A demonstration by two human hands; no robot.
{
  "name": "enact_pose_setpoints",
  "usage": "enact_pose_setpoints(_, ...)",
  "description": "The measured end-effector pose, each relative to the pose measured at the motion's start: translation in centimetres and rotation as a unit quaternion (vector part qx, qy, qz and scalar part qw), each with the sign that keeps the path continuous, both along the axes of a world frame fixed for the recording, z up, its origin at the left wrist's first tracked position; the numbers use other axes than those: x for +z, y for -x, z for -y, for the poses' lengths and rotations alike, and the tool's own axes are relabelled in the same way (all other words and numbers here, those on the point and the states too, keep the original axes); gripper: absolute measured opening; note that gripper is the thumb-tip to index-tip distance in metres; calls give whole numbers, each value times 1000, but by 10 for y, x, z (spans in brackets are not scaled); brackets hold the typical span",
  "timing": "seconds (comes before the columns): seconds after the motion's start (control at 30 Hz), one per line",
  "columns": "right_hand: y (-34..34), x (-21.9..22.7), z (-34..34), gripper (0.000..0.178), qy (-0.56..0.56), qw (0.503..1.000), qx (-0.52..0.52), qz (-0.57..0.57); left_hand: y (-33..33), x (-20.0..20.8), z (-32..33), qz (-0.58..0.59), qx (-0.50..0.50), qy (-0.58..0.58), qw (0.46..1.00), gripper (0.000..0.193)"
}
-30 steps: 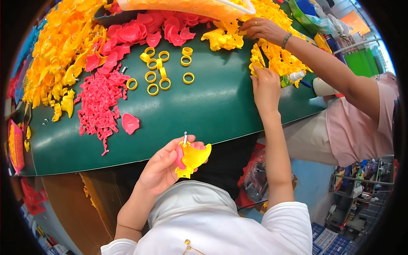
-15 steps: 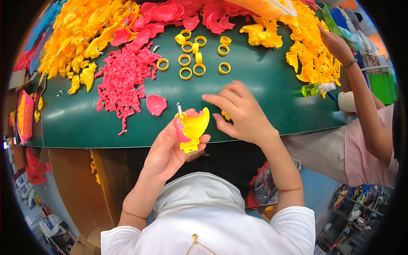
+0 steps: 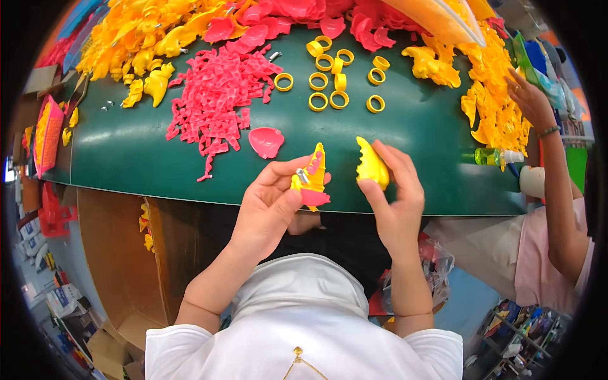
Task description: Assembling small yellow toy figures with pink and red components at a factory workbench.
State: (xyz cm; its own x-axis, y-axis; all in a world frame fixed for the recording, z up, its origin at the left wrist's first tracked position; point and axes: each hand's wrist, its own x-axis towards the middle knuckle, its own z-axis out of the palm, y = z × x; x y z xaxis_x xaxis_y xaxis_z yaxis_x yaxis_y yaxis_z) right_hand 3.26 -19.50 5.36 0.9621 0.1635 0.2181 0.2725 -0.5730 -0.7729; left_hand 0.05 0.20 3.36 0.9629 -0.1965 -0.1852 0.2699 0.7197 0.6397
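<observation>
Between the thumb and fingers of my left hand is a yellow and pink plastic shell part, turned partly edge-on, with a small metal pin sticking out of it. My right hand pinches a curved yellow shell piece with a toothed left edge. A gap separates the two held parts, both just above the table's near edge. A loose pink shell piece lies on the green table, up and left of my left hand.
Small pink pieces are heaped at left centre, beside several yellow rings. Yellow shells and pink shells pile along the far side. At right, another person's arm reaches toward more yellow pieces, near a green spray bottle.
My right hand has picked up the yellow shell piece from the table. My left hand has turned its part edge-on. The whole view has shifted, moving the table's contents rightward.
</observation>
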Motion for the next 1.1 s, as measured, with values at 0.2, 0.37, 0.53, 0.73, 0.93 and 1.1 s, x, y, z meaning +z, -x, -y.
enact_pose_setpoints(0.2,17,7,-22,48,-245,960,80,-106,5,4,6,50,3,-33,998,66)
enact_pose_setpoints(0.37,19,-1,-32,48,-268,957,62,-90,4,3,7,44,0,-39,998,66)
enact_pose_setpoints(0.53,18,0,-34,48,-286,952,52,-98,4,-1,6,49,2,-48,998,66)
enact_pose_setpoints(0.73,19,0,-32,48,-278,955,46,-94,4,-1,5,51,2,-57,997,66)
enact_pose_setpoints(0.93,16,1,-30,47,-293,950,44,-101,5,-1,8,57,3,-51,997,63)
enact_pose_setpoints(1.1,18,0,-30,48,-304,945,47,-111,6,0,6,52,-10,-52,997,60)
